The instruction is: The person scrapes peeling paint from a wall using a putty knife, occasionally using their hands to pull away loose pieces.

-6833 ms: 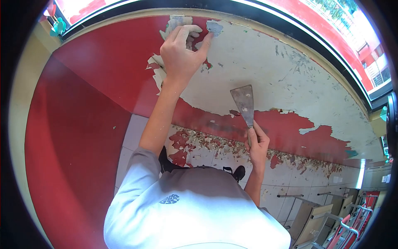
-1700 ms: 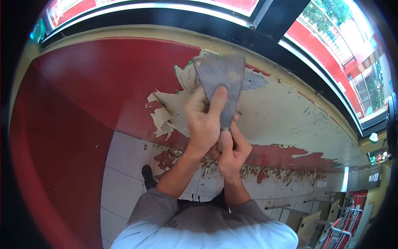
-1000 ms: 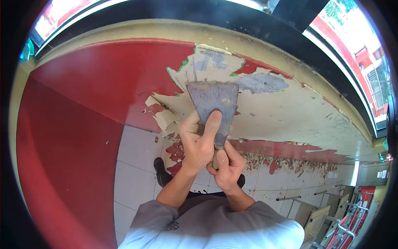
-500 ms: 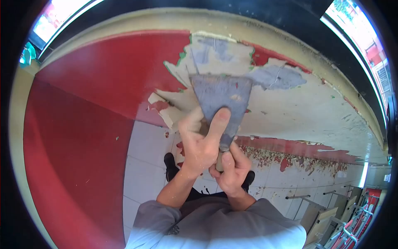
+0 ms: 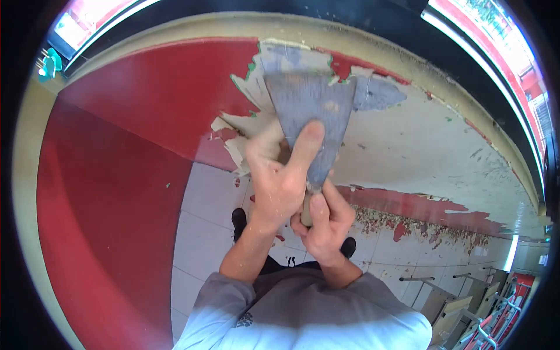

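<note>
A wide putty knife [image 5: 312, 102] points away from me, its worn metal blade up against the partly stripped wall. My left hand [image 5: 279, 181] grips the blade's lower part, thumb flat on the face and fingers behind it, partly hidden. Lower down, my right hand [image 5: 325, 227] wraps the short handle [image 5: 307, 214]. Around the blade's edge, bare grey-white wall [image 5: 408, 140] meets red paint [image 5: 175, 87] with ragged borders. A curled flap of loose paint [image 5: 230, 140] hangs left of my left hand.
A cream ledge [image 5: 350, 36] runs above the wall, below a dark window frame. Paint flakes [image 5: 402, 230] litter the white tiled floor [image 5: 201, 204] along the wall's foot. Folded desks or chairs [image 5: 455, 315] stand at the lower right. Something green [image 5: 51, 63] sits at the upper left.
The putty knife and both hands have moved up the wall, so the blade edge is nearer the ledge. My grip looks the same. The camera view has shifted slightly.
</note>
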The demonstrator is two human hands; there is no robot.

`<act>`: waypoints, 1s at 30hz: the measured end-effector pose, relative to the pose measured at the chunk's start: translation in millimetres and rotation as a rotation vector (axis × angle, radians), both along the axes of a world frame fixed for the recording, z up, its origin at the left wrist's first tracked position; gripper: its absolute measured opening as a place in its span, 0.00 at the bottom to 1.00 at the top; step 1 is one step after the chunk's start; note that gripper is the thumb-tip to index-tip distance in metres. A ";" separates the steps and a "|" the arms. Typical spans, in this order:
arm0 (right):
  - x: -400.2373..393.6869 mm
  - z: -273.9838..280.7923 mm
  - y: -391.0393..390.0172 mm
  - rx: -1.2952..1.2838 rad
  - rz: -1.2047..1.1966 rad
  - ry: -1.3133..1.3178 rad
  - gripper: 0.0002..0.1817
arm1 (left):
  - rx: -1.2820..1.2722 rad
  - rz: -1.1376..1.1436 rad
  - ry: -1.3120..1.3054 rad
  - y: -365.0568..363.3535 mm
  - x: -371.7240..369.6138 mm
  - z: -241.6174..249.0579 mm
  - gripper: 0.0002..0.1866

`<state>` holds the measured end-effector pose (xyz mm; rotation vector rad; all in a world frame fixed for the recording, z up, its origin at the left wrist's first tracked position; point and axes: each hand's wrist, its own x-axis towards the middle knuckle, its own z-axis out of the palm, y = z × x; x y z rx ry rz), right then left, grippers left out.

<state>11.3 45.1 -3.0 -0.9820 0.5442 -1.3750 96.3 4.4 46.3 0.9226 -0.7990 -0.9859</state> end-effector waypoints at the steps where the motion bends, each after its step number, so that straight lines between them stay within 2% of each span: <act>1: -0.2 3.4 -2.7 -0.055 0.024 -0.006 0.19 | -0.023 -0.001 0.004 -0.9 0.6 5.9 0.12; 4: -5.2 -4.2 5.8 -0.007 -0.023 0.068 0.22 | -0.028 0.000 0.018 1.4 -4.0 1.1 0.13; 10: -11.3 5.1 -4.3 -0.058 -0.055 0.147 0.19 | -0.067 0.015 0.036 -2.7 -10.9 7.3 0.14; 18: -22.2 20.6 4.6 0.043 0.013 0.114 0.20 | -0.035 0.022 0.067 -0.2 -14.5 15.3 0.15; 20: -22.9 24.0 7.1 0.051 0.030 0.097 0.20 | 0.000 0.106 0.103 2.3 -21.7 11.8 0.15; 23: -26.8 28.3 1.4 0.091 0.015 0.150 0.20 | -0.023 0.064 0.051 -1.5 -17.5 16.5 0.14; 26: -27.6 32.0 8.0 0.027 0.071 0.113 0.21 | -0.004 0.070 0.084 9.7 -19.0 22.7 0.14; 30: -25.8 44.4 -0.4 0.107 0.114 0.061 0.21 | -0.016 0.095 0.075 -0.3 -19.0 23.5 0.15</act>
